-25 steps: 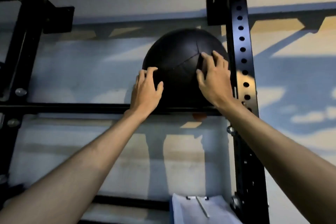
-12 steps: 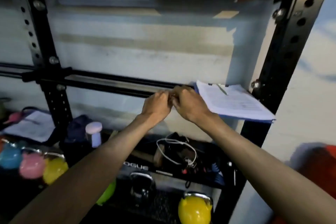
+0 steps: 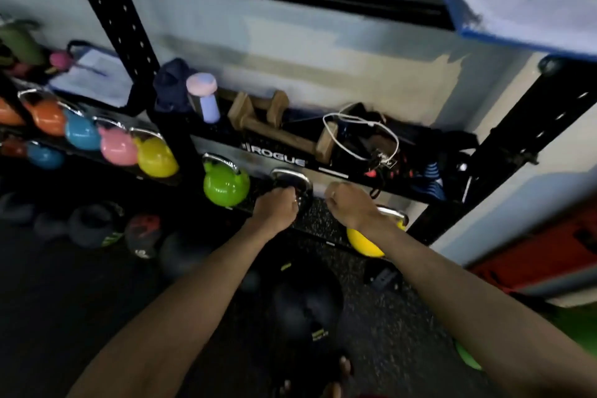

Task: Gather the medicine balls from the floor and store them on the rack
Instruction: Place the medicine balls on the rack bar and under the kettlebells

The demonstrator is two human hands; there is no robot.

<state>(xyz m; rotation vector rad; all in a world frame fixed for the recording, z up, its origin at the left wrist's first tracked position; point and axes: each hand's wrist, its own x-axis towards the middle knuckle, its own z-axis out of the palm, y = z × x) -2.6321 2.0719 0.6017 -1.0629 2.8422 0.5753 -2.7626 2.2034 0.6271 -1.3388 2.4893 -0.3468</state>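
A black steel rack (image 3: pixel 135 42) fills the upper half of the frame, its perforated uprights slanting at the upper left and at the right edge, with a shelf plate lettered ROGUE across the middle. Below it the dark speckled floor (image 3: pixel 381 310) takes up the lower half. Two bare forearms reach in from the bottom edge toward the centre.

A large black medicine ball (image 3: pixel 303 297) lies on the floor at lower centre, between the forearms and below both hands; blur softens its outline. More dark medicine balls (image 3: pixel 142 234) sit in a loose row on the floor at centre left, under the rack's lower shelf, one showing red markings.

A clipboard with papers (image 3: pixel 523 6) rests on a rail at the upper right. A row of coloured kettlebells (image 3: pixel 116 145) runs along the left shelf, orange, blue, pink and yellow. A green kettlebell (image 3: pixel 226 184) stands at centre, and a yellow kettlebell (image 3: pixel 361 242) is partly hidden behind the right forearm. Wooden push-up bars (image 3: pixel 258 119) and a white cord (image 3: pixel 358 136) lie on the ROGUE shelf, with a pale lilac bottle (image 3: pixel 205 97) beside the left upright.

The left hand (image 3: pixel 277 208) and the right hand (image 3: pixel 347 205) hang at centre, close but apart, each curled into a loose fist and holding nothing. The left hand overlaps a steel kettlebell handle (image 3: pixel 292 176); contact cannot be told.
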